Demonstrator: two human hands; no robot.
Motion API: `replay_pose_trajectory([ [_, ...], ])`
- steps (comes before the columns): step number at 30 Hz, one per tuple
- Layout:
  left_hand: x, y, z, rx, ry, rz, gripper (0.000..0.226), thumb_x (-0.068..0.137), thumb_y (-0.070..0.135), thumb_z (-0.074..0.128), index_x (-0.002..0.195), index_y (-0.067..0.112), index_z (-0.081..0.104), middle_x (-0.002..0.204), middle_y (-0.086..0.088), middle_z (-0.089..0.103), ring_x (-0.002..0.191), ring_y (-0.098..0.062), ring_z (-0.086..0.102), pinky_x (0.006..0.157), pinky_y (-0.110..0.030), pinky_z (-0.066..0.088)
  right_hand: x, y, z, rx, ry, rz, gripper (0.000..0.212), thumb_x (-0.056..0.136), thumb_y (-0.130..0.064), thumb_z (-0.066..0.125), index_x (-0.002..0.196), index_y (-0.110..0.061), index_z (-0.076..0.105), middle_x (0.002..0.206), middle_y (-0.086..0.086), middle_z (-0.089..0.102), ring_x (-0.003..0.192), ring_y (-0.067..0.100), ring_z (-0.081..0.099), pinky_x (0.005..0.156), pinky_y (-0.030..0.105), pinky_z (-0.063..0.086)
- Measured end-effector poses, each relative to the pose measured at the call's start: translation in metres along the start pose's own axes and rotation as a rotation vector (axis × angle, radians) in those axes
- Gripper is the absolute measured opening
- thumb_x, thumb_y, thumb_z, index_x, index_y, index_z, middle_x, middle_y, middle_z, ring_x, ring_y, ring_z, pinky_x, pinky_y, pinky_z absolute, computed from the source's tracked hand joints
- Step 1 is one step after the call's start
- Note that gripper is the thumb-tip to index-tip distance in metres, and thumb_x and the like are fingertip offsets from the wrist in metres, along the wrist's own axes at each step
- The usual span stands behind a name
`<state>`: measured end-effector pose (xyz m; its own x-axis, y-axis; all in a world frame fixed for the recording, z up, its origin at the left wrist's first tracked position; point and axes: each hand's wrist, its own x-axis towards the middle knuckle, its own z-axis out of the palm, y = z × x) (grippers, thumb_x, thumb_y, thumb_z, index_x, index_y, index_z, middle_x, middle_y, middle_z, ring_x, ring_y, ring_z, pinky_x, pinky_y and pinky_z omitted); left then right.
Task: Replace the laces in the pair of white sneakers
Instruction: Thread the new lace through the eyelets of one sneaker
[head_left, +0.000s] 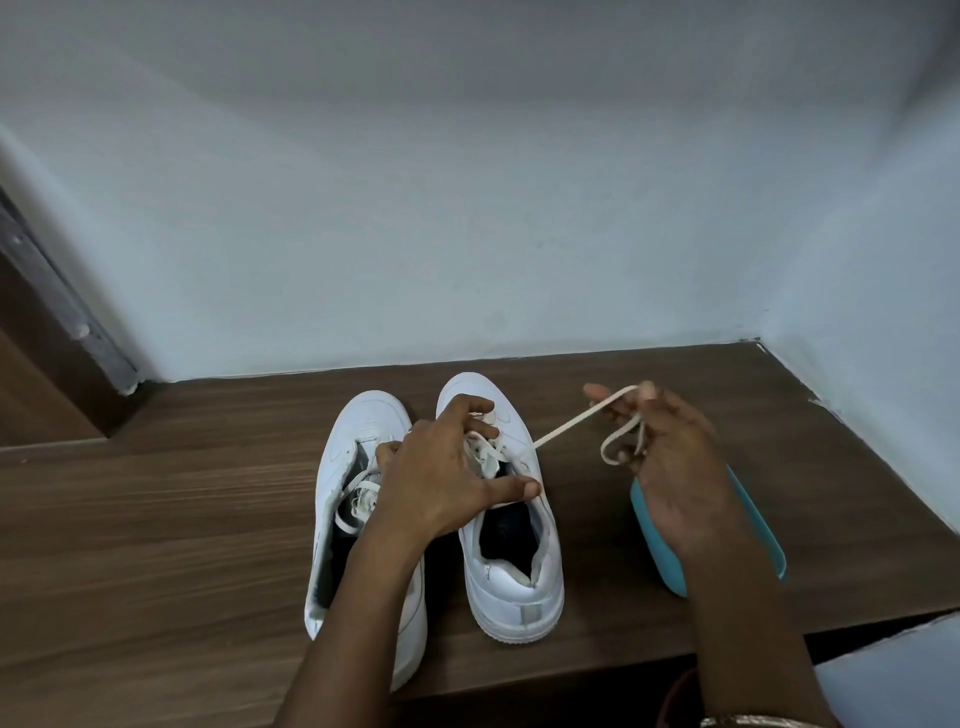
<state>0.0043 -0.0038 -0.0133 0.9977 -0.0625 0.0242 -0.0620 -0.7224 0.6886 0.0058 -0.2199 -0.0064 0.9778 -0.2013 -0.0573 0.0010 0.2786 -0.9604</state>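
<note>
Over at the far left a dark brown door panel (36, 364) meets the pale blue wall (467, 208), which runs behind a wooden table (156, 519) and turns a corner on the right. Two white sneakers stand side by side near the middle of the table, toes pointing at the wall. The left sneaker (363, 415) has its tongue area open, with a few loose turns of lace low in its opening; the person's left forearm crosses over its heel end and hides part of it.

The left hand (447, 478) reaches across to the right sneaker (519, 597) and grips its laced front: the fingers curl over the top near the toe, and the thumb stretches back along the edge of the opening. The hand covers most of the eyelets.

From the sneaker's right side a flat cream lace (561, 428) runs taut, up and to the right, into the right hand (670, 457). That hand is raised above the table, well apart from the sneaker, with the lace pinched at the fingertips and a loop of it hanging round the curled fingers.

Under the right wrist and forearm lies a flat teal thing (657, 551), largely hidden; what it is cannot be told. A bracelet (748, 721) shows at the bottom edge.
</note>
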Motion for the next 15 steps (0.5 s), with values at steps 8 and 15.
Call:
replay_pose_trajectory([
  [8,-0.001,0.002,-0.001,-0.007,-0.007,-0.021,0.084,0.058,0.066,0.083,0.13,0.044,0.045,0.11,0.03,0.06,0.112,0.0,0.052,0.09,-0.037,0.023,0.004,0.004,-0.009,-0.063,0.161,0.042,0.029,0.097,-0.028,0.058,0.07,-0.023,0.049,0.053,-0.01,0.037,0.046,0.008,0.029,0.037,0.019,0.026],
  [15,0.0,0.003,-0.001,0.007,-0.005,-0.015,0.085,0.057,0.067,0.083,0.129,0.044,0.044,0.113,0.03,0.061,0.114,-0.002,0.054,0.09,-0.039,0.027,-0.007,0.014,0.021,-0.726,-0.323,-0.011,0.013,0.081,-0.039,0.081,0.091,-0.031,0.078,0.086,-0.009,0.076,0.082,0.011,0.072,0.078,0.038,0.061],
])
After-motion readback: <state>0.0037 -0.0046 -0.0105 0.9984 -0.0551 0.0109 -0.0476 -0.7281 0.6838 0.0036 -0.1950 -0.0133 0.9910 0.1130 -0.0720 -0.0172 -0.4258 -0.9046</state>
